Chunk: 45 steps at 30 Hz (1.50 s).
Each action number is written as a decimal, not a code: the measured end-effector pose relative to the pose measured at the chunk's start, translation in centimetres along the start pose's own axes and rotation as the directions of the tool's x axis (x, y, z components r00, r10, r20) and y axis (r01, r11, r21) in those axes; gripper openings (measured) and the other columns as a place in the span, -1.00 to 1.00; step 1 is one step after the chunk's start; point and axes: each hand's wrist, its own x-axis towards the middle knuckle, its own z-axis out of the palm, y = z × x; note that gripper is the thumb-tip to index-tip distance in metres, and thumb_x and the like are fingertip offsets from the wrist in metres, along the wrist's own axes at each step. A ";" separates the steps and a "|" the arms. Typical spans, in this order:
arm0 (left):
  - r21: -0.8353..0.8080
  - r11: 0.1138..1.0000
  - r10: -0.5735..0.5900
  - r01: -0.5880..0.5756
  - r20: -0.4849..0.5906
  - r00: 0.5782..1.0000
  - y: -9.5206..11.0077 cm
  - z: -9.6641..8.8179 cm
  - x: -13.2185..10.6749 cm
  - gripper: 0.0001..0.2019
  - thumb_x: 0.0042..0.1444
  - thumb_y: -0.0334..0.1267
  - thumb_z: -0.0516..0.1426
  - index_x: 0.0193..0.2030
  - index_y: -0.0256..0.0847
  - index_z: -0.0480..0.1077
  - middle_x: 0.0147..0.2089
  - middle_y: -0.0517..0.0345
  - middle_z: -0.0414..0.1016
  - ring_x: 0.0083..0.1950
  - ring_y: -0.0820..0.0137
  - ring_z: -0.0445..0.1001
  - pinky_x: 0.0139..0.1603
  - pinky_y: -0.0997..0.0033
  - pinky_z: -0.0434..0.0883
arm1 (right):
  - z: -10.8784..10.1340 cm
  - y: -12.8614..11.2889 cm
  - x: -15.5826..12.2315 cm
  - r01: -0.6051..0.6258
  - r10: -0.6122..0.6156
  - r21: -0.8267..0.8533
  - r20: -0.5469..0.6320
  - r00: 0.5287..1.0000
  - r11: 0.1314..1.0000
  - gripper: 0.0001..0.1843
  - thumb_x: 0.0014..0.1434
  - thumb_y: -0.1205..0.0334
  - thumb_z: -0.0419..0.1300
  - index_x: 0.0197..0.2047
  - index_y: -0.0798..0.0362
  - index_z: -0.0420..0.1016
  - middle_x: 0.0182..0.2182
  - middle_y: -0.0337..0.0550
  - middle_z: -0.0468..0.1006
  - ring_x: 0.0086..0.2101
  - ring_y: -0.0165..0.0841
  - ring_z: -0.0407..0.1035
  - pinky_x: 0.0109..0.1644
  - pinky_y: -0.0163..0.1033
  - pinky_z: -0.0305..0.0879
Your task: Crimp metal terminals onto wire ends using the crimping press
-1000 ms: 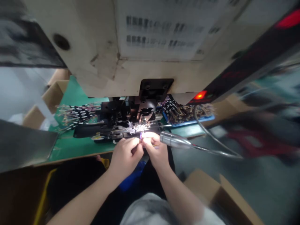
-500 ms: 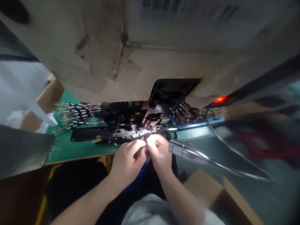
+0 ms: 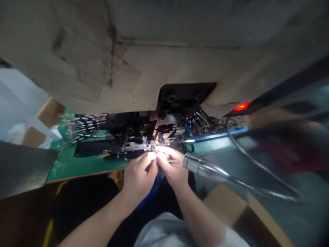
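Pinching wires [image 3: 173, 161], the right hand [image 3: 173, 168] now bares a pale end [image 3: 155, 148], hidden half a second ago, so it faces the machine [image 3: 128, 99] ahead; whether the left hand [image 3: 138, 173] alongside grips any is unclear.

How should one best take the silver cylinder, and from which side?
Probably around the straight, thick body of the silver cylinder, coming from the right: its left end is close to the right hand, while the thin, curved metal arm might bend.
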 end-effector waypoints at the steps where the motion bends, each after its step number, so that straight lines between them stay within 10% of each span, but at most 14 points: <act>1: 0.006 1.000 0.008 -0.008 -0.011 1.000 0.0 0.1 0.0 -0.87 0.20 -0.35 0.11 -0.21 -0.17 0.50 -0.21 0.12 0.63 -0.22 0.35 0.59 -0.16 0.45 0.47 | 0.0 0.0 0.1 0.001 -0.001 0.011 0.006 1.000 1.000 -0.83 0.15 0.27 0.27 -0.17 0.00 0.63 -0.28 -0.18 0.67 -0.30 -0.28 0.57 -0.12 -0.17 0.55; 21: 0.070 0.997 -0.010 0.012 -0.026 1.000 0.1 0.3 0.2 -0.83 0.21 -0.33 0.10 -0.14 -0.18 0.52 -0.18 0.10 0.64 -0.19 0.32 0.61 -0.15 0.44 0.48 | -0.1 0.4 0.1 -0.034 0.033 0.098 0.015 0.999 0.995 -0.83 0.16 0.29 0.27 -0.16 -0.03 0.62 -0.23 -0.21 0.66 -0.22 -0.32 0.55 -0.06 -0.23 0.49; 32: 0.046 0.999 -0.007 0.006 0.019 1.000 0.1 0.0 0.1 -0.85 0.21 -0.32 0.10 -0.21 -0.15 0.52 -0.21 0.11 0.63 -0.25 0.32 0.60 -0.22 0.43 0.48 | 0.4 0.7 -0.2 -0.029 0.031 0.035 -0.047 0.998 0.999 -0.87 0.12 0.26 0.26 -0.22 0.01 0.54 -0.67 -0.44 0.19 -0.65 -0.50 0.13 -0.57 -0.37 0.20; 45: 0.042 0.999 0.011 -0.012 0.012 1.000 0.0 -0.1 0.2 -0.85 0.21 -0.33 0.10 -0.20 -0.14 0.52 -0.19 0.12 0.64 -0.23 0.34 0.61 -0.18 0.44 0.49 | 0.1 0.8 -0.2 -0.017 0.018 0.018 -0.040 0.999 1.000 -0.82 0.14 0.27 0.27 -0.16 0.01 0.60 -0.38 -0.23 0.64 -0.42 -0.36 0.52 -0.27 -0.26 0.53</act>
